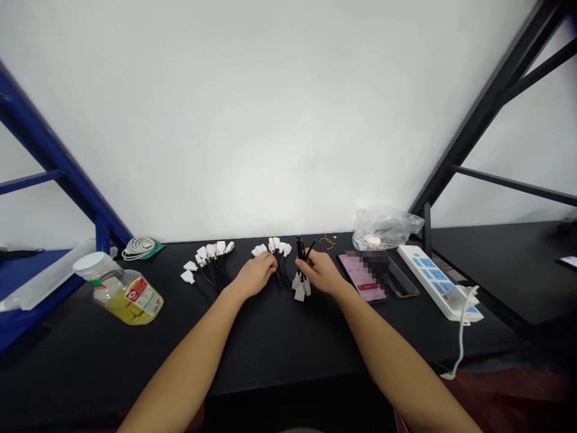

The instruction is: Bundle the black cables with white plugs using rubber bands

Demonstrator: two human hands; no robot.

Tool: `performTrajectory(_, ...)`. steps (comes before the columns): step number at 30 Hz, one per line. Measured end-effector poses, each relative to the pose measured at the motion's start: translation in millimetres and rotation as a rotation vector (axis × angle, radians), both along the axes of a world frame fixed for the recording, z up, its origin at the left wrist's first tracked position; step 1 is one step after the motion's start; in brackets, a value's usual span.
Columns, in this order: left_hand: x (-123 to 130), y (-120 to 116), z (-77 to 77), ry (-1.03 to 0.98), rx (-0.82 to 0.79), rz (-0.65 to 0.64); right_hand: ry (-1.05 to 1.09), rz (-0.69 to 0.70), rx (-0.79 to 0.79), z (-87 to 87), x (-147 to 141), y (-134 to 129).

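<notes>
My right hand is closed around a small bunch of short black cables. Their white plug ends point down toward the table, and the bare black ends stick up above my fingers. My left hand has its fingers curled together at a middle bunch of the same white-headed cables; what lies between the fingertips is hidden. Further left, a larger pile of these cables is fanned out on the black table, heads toward the wall.
On the left stand a clear jar of yellow contents and a coiled white cable. To the right lie a pink-screened phone, a second phone, a plastic bag, and a white power strip. Yellow ties lie near the wall.
</notes>
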State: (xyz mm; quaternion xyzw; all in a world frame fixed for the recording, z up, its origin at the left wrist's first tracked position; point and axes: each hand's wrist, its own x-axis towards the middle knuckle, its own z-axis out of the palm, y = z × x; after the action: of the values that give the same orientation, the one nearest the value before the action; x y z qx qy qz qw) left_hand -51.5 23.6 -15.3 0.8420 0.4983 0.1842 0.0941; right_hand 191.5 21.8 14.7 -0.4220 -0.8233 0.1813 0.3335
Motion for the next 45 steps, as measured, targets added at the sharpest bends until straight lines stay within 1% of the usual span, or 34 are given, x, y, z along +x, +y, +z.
performTrajectory(2, 1.2, -0.2, 1.7, -0.148, 0.053, 0.048, -0.002, 0.003, 0.003, -0.6, 0.6, 0.5)
performTrajectory(5, 5.8, -3.0, 5.4, -0.459, 0.128, 0.136, -0.017, 0.012, 0.015, -1.6, 1.8, 1.0)
performTrajectory(6, 9.0, -4.8, 6.6, -0.582, 0.117, 0.154, -0.02, 0.02, 0.022, -1.8, 2.1, 0.8)
performTrajectory(8, 18.1, -9.7, 8.3, -0.814, 0.041, 0.159, -0.015, 0.051, 0.036, -2.0, 2.3, -0.3)
performTrajectory(10, 28.8, -14.9, 8.3, -0.972, -0.069, 0.111, 0.009, 0.099, 0.05, -2.0, 1.7, -2.3)
performTrajectory(11, 33.8, -17.1, 7.4, -1.007, -0.129, 0.072, 0.025, 0.124, 0.055, -2.1, 1.2, -3.3)
performTrajectory(13, 41.1, -19.7, 4.3, -1.013, -0.246, -0.014, 0.052, 0.159, 0.063, -2.6, 0.0, -5.1)
performTrajectory(15, 44.9, -19.8, 0.0, -1.001, -0.335, -0.057, 0.068, 0.16, 0.064, -3.6, -1.2, -5.9)
performTrajectory(18, 46.9, -17.3, -4.8, -1.015, -0.424, -0.05, 0.098, 0.136, 0.032, -4.9, -2.8, -6.0)
performTrajectory(21, 46.1, -14.3, -4.3, -1.032, -0.489, -0.05, 0.118, 0.135, 0.005, -4.3, -3.6, -5.8)
performTrajectory(23, 40.5, -11.7, -1.7, -1.003, -0.433, -0.002, 0.135, 0.126, 0.02, -2.9, -2.7, -5.3)
performTrajectory(25, 28.7, -7.5, 0.3, -0.88, -0.277, 0.102, 0.173, 0.066, 0.049, -1.4, -0.4, -4.0)
performTrajectory(27, 12.6, -2.2, -0.5, -0.645, -0.093, 0.189, 0.216, -0.034, 0.077, -0.4, 2.7, -1.8)
performTrajectory(29, -2.5, 3.0, -5.0, -0.389, 0.004, 0.209, 0.237, -0.122, 0.094, -0.4, 5.2, 0.8)
performTrajectory(30, -7.9, 5.2, -8.2, -0.29, 0.01, 0.205, 0.229, -0.151, 0.098, -0.6, 5.8, 2.1)
performTrajectory(32, -12.9, 8.2, -15.1, -0.152, -0.014, 0.187, 0.161, -0.164, 0.075, -1.4, 5.9, 4.2)
performTrajectory(34, -10.9, 9.4, -20.2, -0.058, -0.029, 0.147, 0.07, -0.147, 0.024, -1.9, 4.7, 5.5)
performTrajectory(36, -5.8, 9.0, -21.7, 0.006, -0.022, 0.111, 0.015, -0.133, -0.014, -2.0, 3.4, 5.9)
performTrajectory(40, 0.5, 6.7, -15.2, 0.087, -0.008, 0.101, 0.027, -0.162, 0.014, -2.2, 3.0, 4.9)
performTrajectory(45, -3.1, 5.3, -6.9, 0.164, -0.06, 0.091, 0.062, -0.195, 0.039, -4.4, 3.9, 4.0)
